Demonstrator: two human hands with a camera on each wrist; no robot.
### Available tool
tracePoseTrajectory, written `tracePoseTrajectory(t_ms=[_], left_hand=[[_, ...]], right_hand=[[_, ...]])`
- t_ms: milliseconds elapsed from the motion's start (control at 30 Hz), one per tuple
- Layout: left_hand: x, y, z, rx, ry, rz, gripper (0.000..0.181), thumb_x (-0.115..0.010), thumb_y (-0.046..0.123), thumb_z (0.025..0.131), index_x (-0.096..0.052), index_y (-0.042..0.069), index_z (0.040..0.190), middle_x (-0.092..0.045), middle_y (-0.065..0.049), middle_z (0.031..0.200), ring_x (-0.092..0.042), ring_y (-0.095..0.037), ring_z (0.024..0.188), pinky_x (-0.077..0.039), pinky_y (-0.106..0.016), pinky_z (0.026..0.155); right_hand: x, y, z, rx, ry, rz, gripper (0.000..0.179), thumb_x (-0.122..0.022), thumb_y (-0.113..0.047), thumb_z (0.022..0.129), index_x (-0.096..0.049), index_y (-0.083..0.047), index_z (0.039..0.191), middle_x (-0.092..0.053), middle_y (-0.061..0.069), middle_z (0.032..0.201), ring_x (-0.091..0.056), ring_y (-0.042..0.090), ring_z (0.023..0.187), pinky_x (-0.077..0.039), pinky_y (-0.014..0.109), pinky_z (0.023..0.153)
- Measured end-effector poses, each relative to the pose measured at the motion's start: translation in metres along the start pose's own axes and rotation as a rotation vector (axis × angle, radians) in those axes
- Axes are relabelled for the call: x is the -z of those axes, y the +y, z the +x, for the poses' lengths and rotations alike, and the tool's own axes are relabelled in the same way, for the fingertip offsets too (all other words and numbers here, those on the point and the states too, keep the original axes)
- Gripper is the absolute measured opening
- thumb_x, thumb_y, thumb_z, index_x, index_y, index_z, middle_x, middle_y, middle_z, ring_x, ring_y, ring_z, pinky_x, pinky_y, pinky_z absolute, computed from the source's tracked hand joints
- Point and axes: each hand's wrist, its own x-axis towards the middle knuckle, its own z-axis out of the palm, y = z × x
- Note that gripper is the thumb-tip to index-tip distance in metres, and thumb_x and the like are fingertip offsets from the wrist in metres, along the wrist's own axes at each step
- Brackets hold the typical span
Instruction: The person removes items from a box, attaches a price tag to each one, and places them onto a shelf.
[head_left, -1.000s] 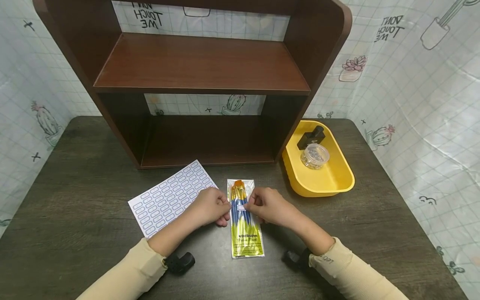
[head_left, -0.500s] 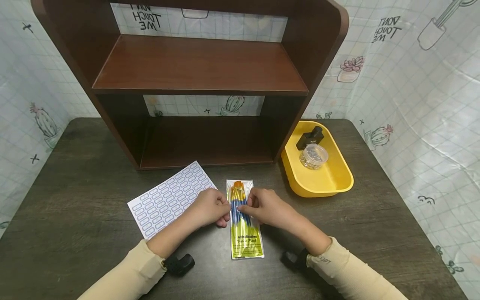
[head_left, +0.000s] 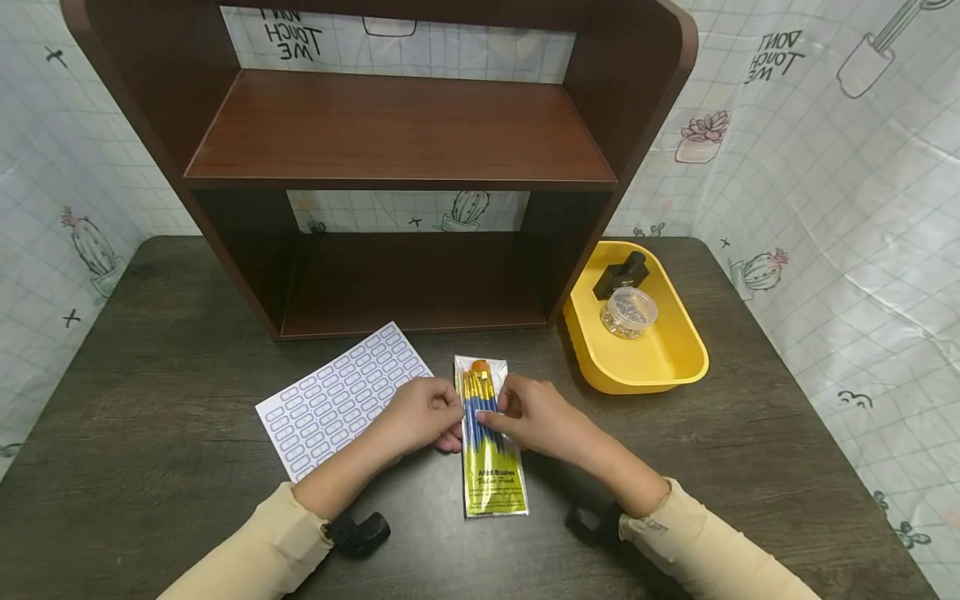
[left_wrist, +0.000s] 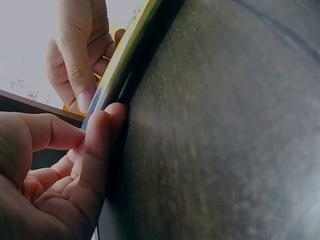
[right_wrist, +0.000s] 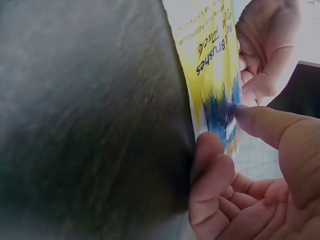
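A clear packet of paintbrushes (head_left: 495, 492), blue-handled with a yellow-green printed lower part, is held over the table between both hands. My left hand (head_left: 422, 414) pinches its left edge between thumb and fingers, as the left wrist view shows. On the other side, my right hand (head_left: 543, 417) grips the right edge, fingers behind and thumb laid across the front. The right thumb presses on a small white label (right_wrist: 231, 127) in the packet's middle, covering most of it. Partly under my left forearm lies a white sheet of blue-bordered labels (head_left: 337, 392).
A dark brown shelf unit (head_left: 401, 179) stands behind the hands. To its right, a yellow tray (head_left: 645, 379) holds a black bottle (head_left: 621, 277) and a clear round jar (head_left: 628, 312). Patterned white sheeting (head_left: 862, 275) surrounds the dark wooden table (head_left: 150, 400).
The right thumb has slid left onto the white label, which showed beside it a second ago. The packet has barely shifted, and my left hand keeps its hold on the edge.
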Motion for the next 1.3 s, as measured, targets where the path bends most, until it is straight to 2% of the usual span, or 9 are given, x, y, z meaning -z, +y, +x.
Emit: tracePoseTrajectory(t_ms=[133,267,433,633,767,933,1133,1300], left_hand=[[-0.001,0.0,0.0,-0.015,0.036,-0.015,0.008,-0.057,-0.001,0.093,-0.064,-0.006,0.093,-0.068,-0.008,0.066,-0.069,-0.01,0.059,-0.064,-0.032,0.063],[-0.001,-0.001,0.0,-0.023,0.09,-0.034,0.007,-0.055,-0.002,0.091,-0.062,-0.003,0.09,-0.058,0.001,0.059,-0.067,-0.01,0.064,-0.065,-0.032,0.069],[0.0,-0.003,0.002,-0.061,0.151,-0.09,0.007,-0.052,-0.004,0.089,-0.058,0.0,0.086,-0.053,0.004,0.06,-0.067,-0.01,0.067,-0.065,-0.031,0.07],[0.003,-0.003,0.002,-0.115,0.187,-0.176,0.01,-0.051,-0.005,0.089,-0.055,0.002,0.086,-0.059,0.003,0.068,-0.066,-0.008,0.07,-0.063,-0.027,0.069],[0.006,-0.003,0.002,-0.171,0.204,-0.221,0.007,-0.051,-0.006,0.092,-0.055,-0.001,0.088,-0.059,0.003,0.07,-0.065,-0.008,0.071,-0.063,-0.027,0.07],[0.007,-0.001,0.0,-0.23,0.228,-0.258,0.004,-0.051,-0.006,0.096,-0.054,-0.007,0.094,-0.059,0.004,0.068,-0.064,-0.006,0.072,-0.062,-0.025,0.071],[0.01,0.003,-0.002,-0.258,0.252,-0.327,0.006,-0.051,-0.005,0.099,-0.053,-0.008,0.095,-0.069,0.005,0.074,-0.071,-0.01,0.077,-0.062,-0.026,0.072],[0.013,0.005,-0.004,-0.274,0.246,-0.377,0.007,-0.054,-0.003,0.101,-0.053,-0.008,0.096,-0.073,0.003,0.081,-0.073,-0.012,0.08,-0.063,-0.028,0.076]], right_hand=[[0.001,0.002,-0.004,0.029,0.008,-0.011,0.031,-0.075,-0.034,0.097,-0.06,-0.01,0.086,-0.059,-0.002,0.062,-0.056,0.009,0.051,-0.044,0.025,0.047],[0.002,0.004,-0.009,0.033,0.001,-0.025,0.032,-0.074,-0.035,0.097,-0.061,-0.01,0.082,-0.058,-0.004,0.06,-0.054,0.008,0.051,-0.042,0.024,0.047],[0.004,0.004,-0.018,0.018,-0.029,0.004,0.032,-0.073,-0.037,0.098,-0.063,-0.011,0.082,-0.06,-0.004,0.061,-0.055,0.008,0.053,-0.043,0.024,0.049],[0.003,0.006,-0.03,0.029,-0.106,0.157,0.029,-0.071,-0.032,0.1,-0.067,-0.005,0.089,-0.069,0.002,0.071,-0.064,0.011,0.06,-0.056,0.028,0.054],[0.001,0.009,-0.037,0.036,-0.132,0.251,0.026,-0.069,-0.026,0.101,-0.068,-0.001,0.094,-0.072,0.006,0.08,-0.069,0.014,0.068,-0.061,0.029,0.06],[-0.004,0.012,-0.044,0.066,-0.168,0.441,0.024,-0.067,-0.016,0.102,-0.065,0.008,0.101,-0.077,0.02,0.09,-0.076,0.019,0.078,-0.064,0.032,0.07],[-0.009,0.011,-0.047,0.115,-0.102,0.641,0.029,-0.065,-0.006,0.102,-0.057,0.019,0.114,-0.073,0.037,0.101,-0.078,0.015,0.084,-0.065,0.033,0.076],[-0.01,0.009,-0.049,0.13,-0.026,0.694,0.03,-0.063,-0.003,0.102,-0.056,0.021,0.118,-0.072,0.037,0.103,-0.078,0.013,0.083,-0.064,0.028,0.075]])
